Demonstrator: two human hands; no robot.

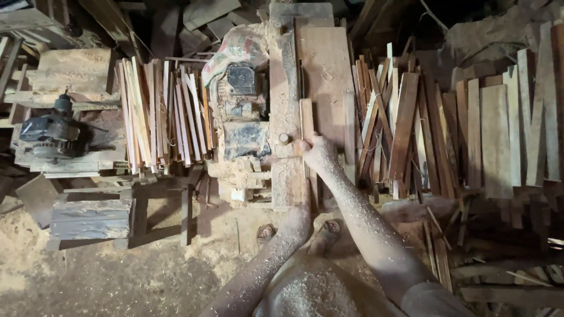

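Clearly the right hand presses closed on a narrow wood strip lying along the sawdust-caked saw bench; the left hand, low at the bench edge, cannot be read. A slip could carry fingers into the cutter.

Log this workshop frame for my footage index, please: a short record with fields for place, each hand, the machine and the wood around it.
place: sawdust-covered woodworking shed, seen from above
right hand: pressing on a narrow wooden strip lying on the machine table
left hand: hidden at the near edge of the table; only the forearm shows
machine: long bench machine with a motor on its left side
left stack: thin slats piled on a bench
right stack: planks and darker strips
floor: sawdust; feet in sandals
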